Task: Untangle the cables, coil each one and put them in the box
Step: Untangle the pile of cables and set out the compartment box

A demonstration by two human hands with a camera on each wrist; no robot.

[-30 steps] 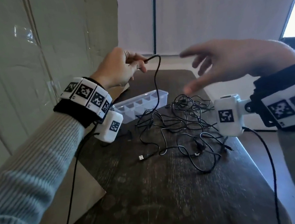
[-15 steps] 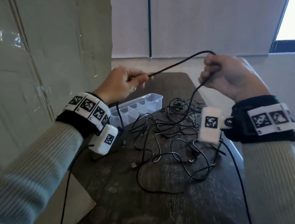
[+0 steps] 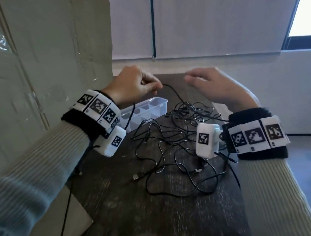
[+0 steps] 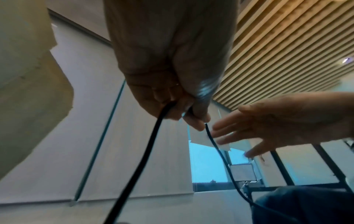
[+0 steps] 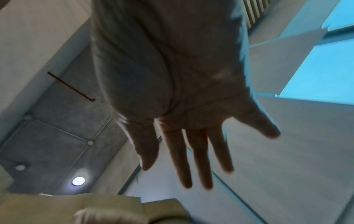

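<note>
A tangle of thin black cables (image 3: pixel 176 147) lies on the dark wooden table (image 3: pixel 145 225). My left hand (image 3: pixel 136 86) pinches one black cable (image 3: pixel 174 93), raised above the far end of the table; the strand drops from my fingers into the tangle. In the left wrist view the cable (image 4: pixel 145 151) leaves my curled fingers in two strands. My right hand (image 3: pixel 207 82) hovers just right of the left one with fingers spread and holds nothing; the right wrist view shows its fingers (image 5: pixel 187 153) straight. A clear plastic compartment box (image 3: pixel 146 113) stands behind the tangle, under my left hand.
A big cardboard sheet (image 3: pixel 33 65) stands along the table's left side. A USB plug (image 3: pixel 136 176) lies at the near edge of the tangle. White blinds (image 3: pixel 215 9) hang behind the table. The table's right edge drops to the floor.
My right hand has let go of the cable and opened. Both hands have come down closer to the table, and the strand now hangs from the left hand alone.
</note>
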